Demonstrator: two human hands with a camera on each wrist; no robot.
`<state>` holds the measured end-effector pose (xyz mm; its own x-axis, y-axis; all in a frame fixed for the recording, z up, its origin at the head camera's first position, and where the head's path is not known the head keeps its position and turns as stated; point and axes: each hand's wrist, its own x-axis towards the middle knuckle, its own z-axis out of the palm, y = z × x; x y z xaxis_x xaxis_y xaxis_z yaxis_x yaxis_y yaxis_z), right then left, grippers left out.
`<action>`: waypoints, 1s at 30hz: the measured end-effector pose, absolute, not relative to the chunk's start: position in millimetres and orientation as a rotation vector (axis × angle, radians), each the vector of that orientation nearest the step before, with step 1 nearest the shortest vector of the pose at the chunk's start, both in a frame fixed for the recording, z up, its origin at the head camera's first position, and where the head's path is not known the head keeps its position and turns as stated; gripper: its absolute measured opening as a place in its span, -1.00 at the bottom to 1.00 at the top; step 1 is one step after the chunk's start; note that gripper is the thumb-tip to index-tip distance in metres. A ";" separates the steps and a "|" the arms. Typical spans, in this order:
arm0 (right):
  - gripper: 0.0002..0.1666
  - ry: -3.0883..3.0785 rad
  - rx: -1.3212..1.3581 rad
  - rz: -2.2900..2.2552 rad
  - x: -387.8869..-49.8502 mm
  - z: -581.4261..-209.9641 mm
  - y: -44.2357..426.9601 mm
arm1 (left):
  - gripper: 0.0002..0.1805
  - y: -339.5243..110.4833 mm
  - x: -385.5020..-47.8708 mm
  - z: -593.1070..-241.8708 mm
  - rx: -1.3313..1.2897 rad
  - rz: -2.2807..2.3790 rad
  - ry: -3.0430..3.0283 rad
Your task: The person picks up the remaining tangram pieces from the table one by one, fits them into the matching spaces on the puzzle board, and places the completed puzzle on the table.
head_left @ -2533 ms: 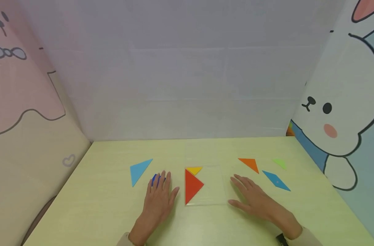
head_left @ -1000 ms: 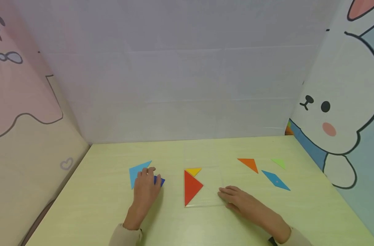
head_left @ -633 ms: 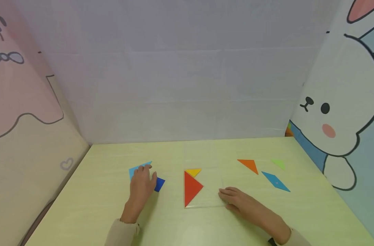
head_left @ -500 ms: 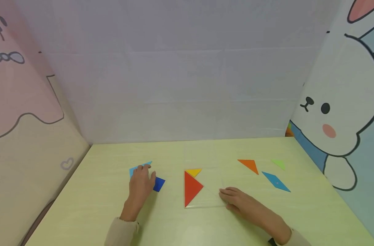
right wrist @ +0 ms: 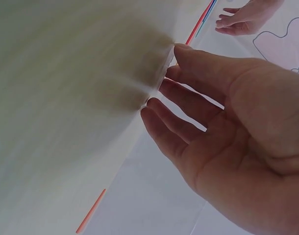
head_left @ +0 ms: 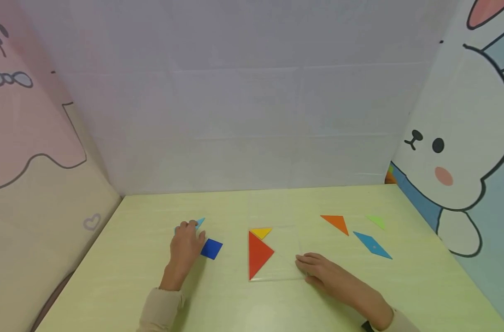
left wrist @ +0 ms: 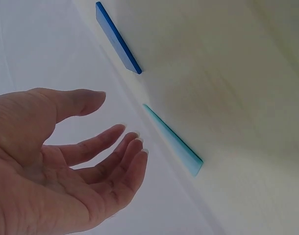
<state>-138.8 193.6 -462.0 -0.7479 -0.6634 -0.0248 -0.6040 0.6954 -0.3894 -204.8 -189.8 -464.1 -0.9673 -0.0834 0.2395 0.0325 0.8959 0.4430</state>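
Note:
Above a light blue triangle [head_left: 200,222] my left hand [head_left: 184,246] hovers and hides most of it. The left wrist view shows its fingers loosely bent, apart from the light blue triangle [left wrist: 176,142], with nothing held. A dark blue square [head_left: 212,249] lies just right of that hand. My right hand [head_left: 326,274] has its fingertips at the right edge of a clear square tray [head_left: 283,267]; in the right wrist view the thumb and fingers touch that edge. Inside the tray's left side lie a red triangle [head_left: 259,256] and a small yellow triangle [head_left: 262,232].
To the right on the table [head_left: 235,304] lie an orange triangle [head_left: 336,223], a blue parallelogram [head_left: 373,245] and a light green triangle [head_left: 377,221]. A pale screen [head_left: 243,115] stands at the back, with printed panels at both sides.
My left hand has moved left from the dark blue square to over the light blue triangle. The right hand came left to the tray's edge and has stayed there. The square has shifted slightly.

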 end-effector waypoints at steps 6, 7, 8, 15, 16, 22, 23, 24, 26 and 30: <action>-0.49 2.733 -1.017 -0.558 -138.0 -461.3 193.4 | -0.56 -195.2 -210.8 -466.2 0.103 -0.623 -2.862; -0.49 2.734 -1.016 -0.555 -138.3 -461.5 193.7 | -0.55 -195.9 -211.6 -466.4 0.109 -0.615 -2.872; -0.49 2.735 -1.013 -0.554 -138.4 -461.5 193.8 | -0.54 -196.7 -212.3 -466.4 0.112 -0.605 -2.881; -0.48 2.735 -1.008 -0.565 -138.9 -460.4 194.4 | -0.53 -203.3 -214.7 -466.9 0.140 -0.594 -2.900; -0.49 2.737 -1.018 -0.565 -139.1 -460.6 194.7 | -0.52 -204.4 -215.6 -467.3 0.146 -0.597 -2.901; -0.49 2.724 -1.047 -0.579 -139.2 -460.6 195.2 | -0.46 -210.1 -220.0 -469.0 0.180 -0.607 -2.960; -0.49 2.722 -1.046 -0.581 -139.0 -460.6 195.1 | -0.45 -210.9 -220.3 -469.3 0.182 -0.608 -2.971; -0.49 2.726 -1.052 -0.578 -139.0 -460.7 195.2 | -0.45 -211.9 -220.5 -469.6 0.185 -0.610 -2.977; -0.49 2.724 -1.042 -0.578 -138.9 -460.7 195.1 | -0.44 -213.4 -220.4 -469.8 0.189 -0.618 -2.987; -0.48 2.716 -1.004 -0.572 -140.0 -460.6 194.9 | -0.48 -216.0 -221.7 -470.5 0.185 -0.612 -3.009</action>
